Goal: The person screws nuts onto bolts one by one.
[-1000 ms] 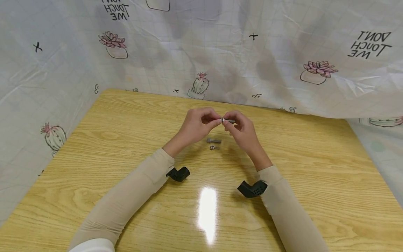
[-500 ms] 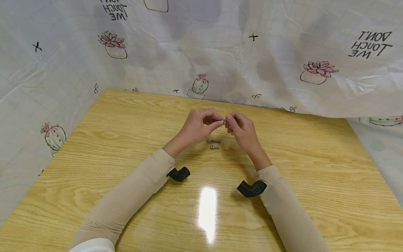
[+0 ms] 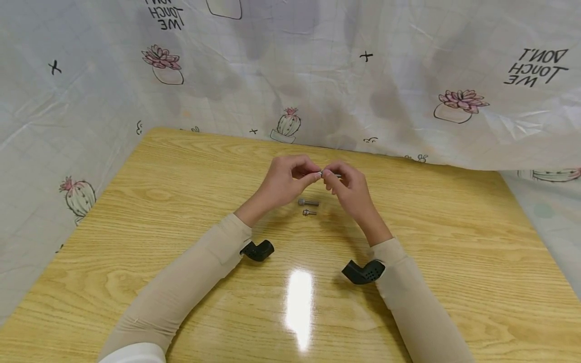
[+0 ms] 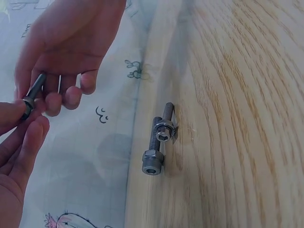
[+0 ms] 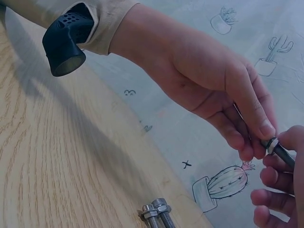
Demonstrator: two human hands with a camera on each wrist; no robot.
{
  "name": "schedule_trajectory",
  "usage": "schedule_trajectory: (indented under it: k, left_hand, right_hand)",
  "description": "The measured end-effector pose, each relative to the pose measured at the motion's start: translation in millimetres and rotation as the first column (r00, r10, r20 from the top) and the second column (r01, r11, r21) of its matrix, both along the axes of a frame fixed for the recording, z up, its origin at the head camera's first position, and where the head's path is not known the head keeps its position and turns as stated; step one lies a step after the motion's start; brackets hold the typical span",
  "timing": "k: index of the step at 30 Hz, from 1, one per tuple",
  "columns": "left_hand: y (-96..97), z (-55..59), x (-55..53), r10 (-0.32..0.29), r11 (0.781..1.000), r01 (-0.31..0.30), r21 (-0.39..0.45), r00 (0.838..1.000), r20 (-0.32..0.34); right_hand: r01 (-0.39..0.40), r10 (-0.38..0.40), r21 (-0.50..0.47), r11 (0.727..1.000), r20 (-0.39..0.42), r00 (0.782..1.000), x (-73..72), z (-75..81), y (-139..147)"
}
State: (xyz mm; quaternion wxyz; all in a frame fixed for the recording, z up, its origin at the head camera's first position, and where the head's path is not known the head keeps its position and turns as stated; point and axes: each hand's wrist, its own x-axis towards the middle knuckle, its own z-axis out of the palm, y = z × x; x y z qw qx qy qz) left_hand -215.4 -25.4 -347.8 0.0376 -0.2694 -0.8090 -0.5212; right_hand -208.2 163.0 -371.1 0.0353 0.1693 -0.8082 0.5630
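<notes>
Up above the far part of the table, my left hand (image 3: 285,179) pinches the head end of a metal bolt (image 4: 36,89) between thumb and fingers. Its threaded shank points right, toward the palm of my right hand (image 3: 348,184). A ring-shaped nut or washer (image 5: 272,145) sits on the bolt close to the left fingertips. My right thumb and forefinger grip the bolt at that ring, their tips right beside the left ones. Below the hands lie a longer socket-head bolt with a nut (image 4: 153,154) and a shorter bolt with a nut and washer (image 4: 165,128).
The light wood table (image 3: 190,201) ends at a hanging plastic sheet (image 3: 327,91) printed with cacti. Black camera mounts sit on both wrists, the left mount (image 3: 257,250) and the right mount (image 3: 363,272). A bright light reflection shows near the front.
My right thumb and forefinger have moved over the ring and back slightly, covering the shank and then baring part of it again. The left hand and the two lying bolts stay nearly still.
</notes>
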Motion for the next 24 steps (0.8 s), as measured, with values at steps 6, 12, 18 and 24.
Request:
schedule_trajectory:
  k: [6,12,18,24]
  left_hand:
    - [1.9,2.0,1.9,-0.031,0.999,0.031,-0.026,1.0,-0.005]
    - [1.3,1.5,1.6,0.008,1.0,-0.007,-0.03,1.0,0.016]
    - [-0.7,0.9,0.5,0.044,0.999,-0.043,-0.009,0.998,0.042]
    - [-0.4,2.2,1.3,0.002,1.0,-0.002,0.011,1.0,0.027]
  right_hand:
    - [-0.01,0.01,0.049,0.999,-0.007,1.0,-1.2,1.4,-1.4]
    - [0.004,-0.004,0.026,1.0,0.006,1.0,-0.4,1.1,-0.9]
    - [-0.017,0.017,0.012,1.0,-0.036,0.999,1.1,1.3,-0.7]
    - [-0.009,0.01,0.012,1.0,-0.014,1.0,1.8,2.1,-1.7]
